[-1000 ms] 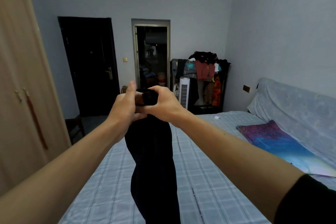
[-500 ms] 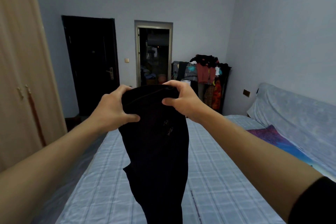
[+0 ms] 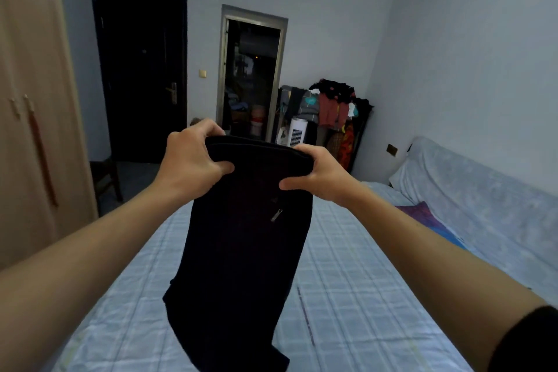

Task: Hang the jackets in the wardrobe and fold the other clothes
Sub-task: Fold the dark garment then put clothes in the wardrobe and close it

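Observation:
A black garment (image 3: pixel 241 251) with a small metal zip pull hangs in front of me above the bed (image 3: pixel 347 296). My left hand (image 3: pixel 193 160) grips its top edge at the left, thumb in front and fingers curled over the back. My right hand (image 3: pixel 317 172) grips the same edge at the right. The top edge is stretched flat between both hands. The cloth's lower end drops out of view at the bottom. The wardrobe (image 3: pixel 33 100) stands shut at the far left.
The bed has a pale blue checked sheet, with a purple and blue pillow (image 3: pixel 434 223) at its right. A loaded clothes rack (image 3: pixel 332 112) and a white fan stand in the far corner. A dark door (image 3: pixel 139 69), an open doorway and a chair (image 3: pixel 105 172) lie ahead.
My hands have moved apart along the garment's top edge, spreading the bunched cloth out wide. The view has tilted a little.

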Available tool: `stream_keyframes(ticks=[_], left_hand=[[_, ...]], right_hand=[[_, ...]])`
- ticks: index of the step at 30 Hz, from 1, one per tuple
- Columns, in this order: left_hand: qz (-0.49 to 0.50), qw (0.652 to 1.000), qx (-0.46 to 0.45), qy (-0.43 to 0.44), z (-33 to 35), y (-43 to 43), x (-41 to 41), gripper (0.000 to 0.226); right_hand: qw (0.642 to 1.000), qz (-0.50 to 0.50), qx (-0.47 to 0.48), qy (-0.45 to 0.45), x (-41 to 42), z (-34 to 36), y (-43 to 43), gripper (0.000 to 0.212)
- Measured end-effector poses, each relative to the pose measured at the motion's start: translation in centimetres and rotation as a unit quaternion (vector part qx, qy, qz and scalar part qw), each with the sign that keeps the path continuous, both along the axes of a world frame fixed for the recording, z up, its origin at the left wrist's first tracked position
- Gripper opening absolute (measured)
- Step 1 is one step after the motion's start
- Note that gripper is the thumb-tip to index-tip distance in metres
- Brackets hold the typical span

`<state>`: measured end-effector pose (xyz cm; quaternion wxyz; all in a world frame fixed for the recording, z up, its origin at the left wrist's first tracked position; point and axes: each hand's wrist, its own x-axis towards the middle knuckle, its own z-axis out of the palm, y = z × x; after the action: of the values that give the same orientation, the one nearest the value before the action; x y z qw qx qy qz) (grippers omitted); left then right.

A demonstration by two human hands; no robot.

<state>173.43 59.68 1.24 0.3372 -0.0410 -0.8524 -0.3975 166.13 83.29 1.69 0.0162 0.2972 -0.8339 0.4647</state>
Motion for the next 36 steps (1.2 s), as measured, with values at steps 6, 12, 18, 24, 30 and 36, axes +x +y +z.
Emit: stream_keyframes(ticks=[6,12,18,24,30,36], left_hand=[[-0.003,1.0,-0.015,0.022,1.6,1.4,4.8,0.043],[0.024,0.995,-0.05,0.083,6.3,5.9,11.8,0.043],[0.031,0.98,-0.053,0.19,10.6,11.4,19.5,0.034],[0.004,0.953,-0.026,0.303,14.1,15.7,26.4,0.025],[0.038,0.984,-0.047,0.168,8.7,17.0,23.0,0.026],[0.042,0.993,-0.016,0.113,3.8,16.5,17.3,0.026]], right_hand=[[0.998,-0.019,-0.058,0.034,4.3,0.7,1.0,0.033],[0.985,-0.035,-0.118,0.118,11.2,5.0,5.0,0.038],[0.972,-0.006,-0.14,0.188,21.1,10.3,11.4,0.033],[0.941,0.004,-0.157,0.299,28.5,14.4,16.3,0.03],[0.97,-0.051,-0.068,0.228,23.6,7.0,16.0,0.042],[0.983,-0.052,-0.081,0.154,17.7,2.6,15.4,0.037]])
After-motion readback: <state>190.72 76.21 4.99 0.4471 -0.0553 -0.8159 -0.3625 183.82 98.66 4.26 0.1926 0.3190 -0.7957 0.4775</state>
